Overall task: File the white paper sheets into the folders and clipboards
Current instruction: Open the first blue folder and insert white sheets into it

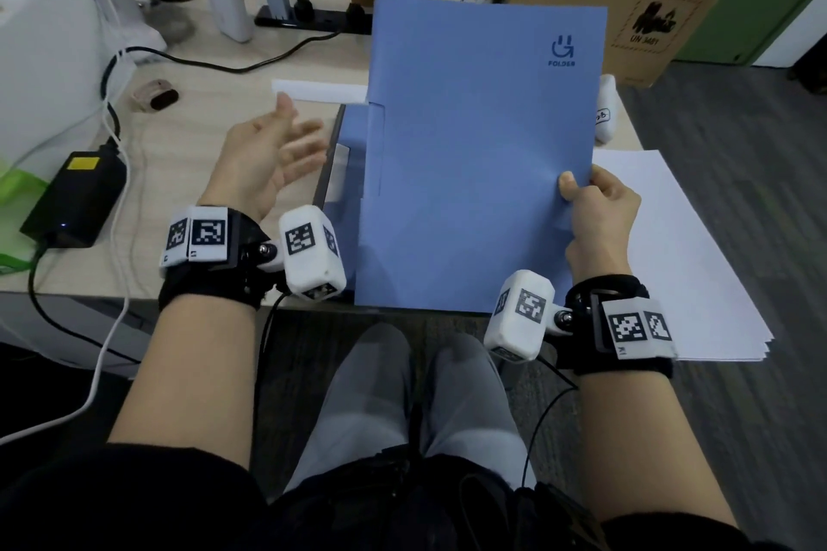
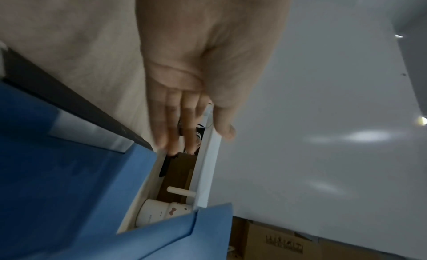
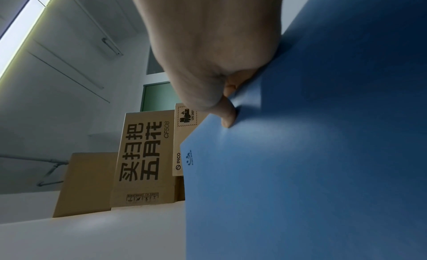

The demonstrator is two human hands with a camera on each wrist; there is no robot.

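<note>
The surface [image 1: 188,157] carries the work; on it, at my right, lies the stack of white paper sheets [image 1: 662,237], partly over the near edge. The blue folder [image 1: 483,148] is raised, closed and tilted toward me, in front of a second blue folder [image 1: 353,139] that lies flat beneath it, a white sheet [image 1: 320,92] showing behind both. The step in hand appears to be handling a closed folder, either to set it aside as filed or to open it for a sheet; I cannot tell whether it already holds paper. The next move calls for my free hand to take the folder's left edge, so that it neither bends nor slips. My right hand [image 1: 599,210] pinches the folder's right edge, thumb on the front cover and fingers curled behind. My left hand [image 1: 268,161] holds nothing: palm turned toward the folder, fingers straight and spread, near its left edge but apart from it.
</note>
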